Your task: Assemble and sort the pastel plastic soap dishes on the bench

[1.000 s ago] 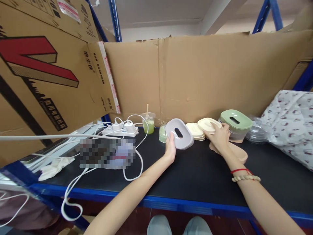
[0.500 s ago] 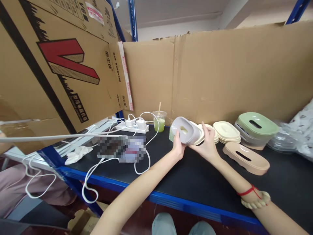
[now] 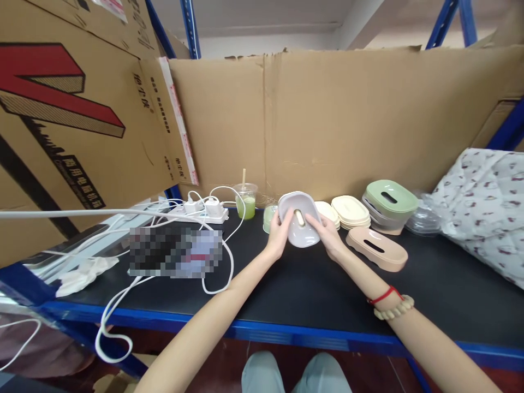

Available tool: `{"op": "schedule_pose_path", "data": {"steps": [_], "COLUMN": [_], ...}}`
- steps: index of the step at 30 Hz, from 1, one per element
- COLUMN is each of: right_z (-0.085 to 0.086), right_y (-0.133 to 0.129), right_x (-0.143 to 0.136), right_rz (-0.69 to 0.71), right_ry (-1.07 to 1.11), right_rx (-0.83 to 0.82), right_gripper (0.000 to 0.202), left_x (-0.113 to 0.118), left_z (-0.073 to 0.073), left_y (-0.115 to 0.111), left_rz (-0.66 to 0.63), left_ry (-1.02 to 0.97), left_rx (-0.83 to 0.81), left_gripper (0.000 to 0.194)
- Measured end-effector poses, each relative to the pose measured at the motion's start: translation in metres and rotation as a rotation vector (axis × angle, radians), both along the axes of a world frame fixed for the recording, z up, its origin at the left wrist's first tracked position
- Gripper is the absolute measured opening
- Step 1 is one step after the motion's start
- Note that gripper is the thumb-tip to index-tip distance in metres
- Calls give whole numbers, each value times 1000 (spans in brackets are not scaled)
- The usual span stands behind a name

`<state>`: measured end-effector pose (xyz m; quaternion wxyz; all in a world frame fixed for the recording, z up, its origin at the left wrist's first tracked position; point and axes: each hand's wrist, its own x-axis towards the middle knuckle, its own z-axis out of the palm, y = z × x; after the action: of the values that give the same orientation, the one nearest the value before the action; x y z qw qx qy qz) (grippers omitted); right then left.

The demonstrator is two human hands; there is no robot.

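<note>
In the head view a pale lavender plastic dish [image 3: 305, 236] with an oblong slot is held up over the black table. My left hand [image 3: 280, 236] grips its left side, with the thumb on the inner face near the slot. On the opposite side, my right hand [image 3: 329, 236] closes round the edge, its thumb also by the slot. The dish is tilted with its hollow face toward me. Behind it to the left stands a green plastic piece [image 3: 269, 218], partly hidden. Cream lids [image 3: 350, 210] lie stacked to the right, beside a peach slotted piece [image 3: 377, 249].
Green and grey slotted dishes [image 3: 391, 196] are stacked at the right, near clear plastic pieces [image 3: 426, 218] and a patterned bag [image 3: 483, 207]. On the left are a drink cup [image 3: 246, 203], a power strip [image 3: 216, 213], loose white cables and a blurred-out device [image 3: 174, 252]. Cardboard walls the back.
The lavender dish has turned so its hollow face points toward me. My right hand, its fingers spread before, now grips the dish's right side. The view has swung to the right.
</note>
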<state>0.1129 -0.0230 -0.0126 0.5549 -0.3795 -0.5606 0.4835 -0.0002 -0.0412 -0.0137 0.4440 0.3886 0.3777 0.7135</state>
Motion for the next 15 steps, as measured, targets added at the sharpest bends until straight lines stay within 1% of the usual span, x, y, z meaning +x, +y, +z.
{"op": "schedule_pose_path", "data": {"steps": [3, 6, 8, 12, 15], "right_z": [-1, -1, 1, 5, 5], "right_y": [1, 1, 0, -2, -2], "right_x": [2, 3, 4, 4, 4], "right_rz": [47, 94, 69, -66, -54], "right_ry": [-40, -72, -46, 2, -41], "right_rx": [25, 69, 141, 305, 355], "right_gripper": [55, 52, 50, 45, 43], "left_x": [-4, -8, -9, -7, -5], "left_z": [0, 1, 2, 3, 3], "left_y": [2, 3, 2, -4, -8], "left_rz": [53, 126, 122, 32, 88], "left_ry": [-13, 60, 158, 332, 335], "left_rx": [15, 77, 151, 242, 318], "left_gripper": [22, 29, 31, 27, 29]}}
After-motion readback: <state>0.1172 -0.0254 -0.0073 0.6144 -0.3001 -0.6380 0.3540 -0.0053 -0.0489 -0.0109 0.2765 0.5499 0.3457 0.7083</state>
